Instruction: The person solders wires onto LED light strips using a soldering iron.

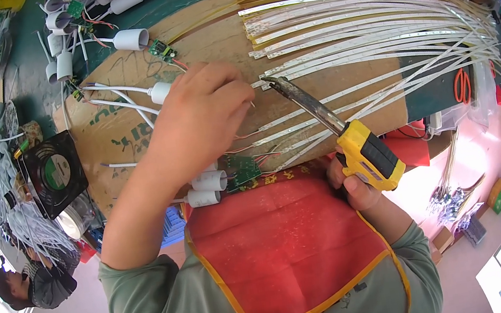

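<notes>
My left hand (203, 102) is closed in a pinch over the cardboard sheet, with a thin pale wire end (252, 104) at its fingertips. Red and white leads run from a small green circuit board (162, 51) towards that hand, which hides where they lead. In my right hand (358, 184) is a yellow and black soldering gun (370, 155), gripped by its handle. Its dark tip reaches the near end of a white LED strip (315, 66), close beside my left fingertips. A white plastic lamp cap (160, 93) lies partly behind my left hand.
Many LED strips fan out to the right over the cardboard (192, 29). Lamp caps (131, 40) with boards lie at the upper left, a black fan (52, 174) below them. Another board (243, 168) lies near my apron. Orange-handled scissors (462, 86) lie right; another person (36, 279) is at left.
</notes>
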`<state>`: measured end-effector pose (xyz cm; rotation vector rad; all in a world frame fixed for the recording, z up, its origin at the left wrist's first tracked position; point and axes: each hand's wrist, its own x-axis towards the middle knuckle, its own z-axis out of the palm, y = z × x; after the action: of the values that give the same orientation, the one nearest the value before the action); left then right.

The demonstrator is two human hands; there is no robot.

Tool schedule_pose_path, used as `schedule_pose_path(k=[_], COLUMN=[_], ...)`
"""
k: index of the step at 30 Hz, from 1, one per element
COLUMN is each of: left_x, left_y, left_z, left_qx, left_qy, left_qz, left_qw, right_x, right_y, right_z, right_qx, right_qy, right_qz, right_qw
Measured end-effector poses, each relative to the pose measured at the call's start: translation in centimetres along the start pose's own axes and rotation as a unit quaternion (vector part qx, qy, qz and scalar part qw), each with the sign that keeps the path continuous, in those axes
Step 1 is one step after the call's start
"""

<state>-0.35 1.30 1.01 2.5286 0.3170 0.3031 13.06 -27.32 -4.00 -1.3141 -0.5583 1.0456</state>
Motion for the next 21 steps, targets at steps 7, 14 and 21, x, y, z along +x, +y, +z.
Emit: schedule_pose_path(k=[7, 14, 21], left_x=[0.22, 0.17, 0.24], left_y=[0.02, 0.14, 0.48], left_z=[0.01, 0.09, 0.55], left_qx=[0.0, -0.005, -0.008], left_qy=[0.004, 0.006, 0.008], left_qz=[-0.015, -0.037, -0.071], left_qw=[1.0, 0.999, 0.997], right_x=[0.22, 0.2, -0.04], right_y=[-0.09, -0.18, 0.07], right_z=[-0.2, -0.35, -0.56], right_qx=[-0.037, -0.051, -0.055], right_qy=[-0.013, -0.025, -0.031], right_qz=[0.003, 0.001, 0.007], right_qw=[0.999, 0.998, 0.998])
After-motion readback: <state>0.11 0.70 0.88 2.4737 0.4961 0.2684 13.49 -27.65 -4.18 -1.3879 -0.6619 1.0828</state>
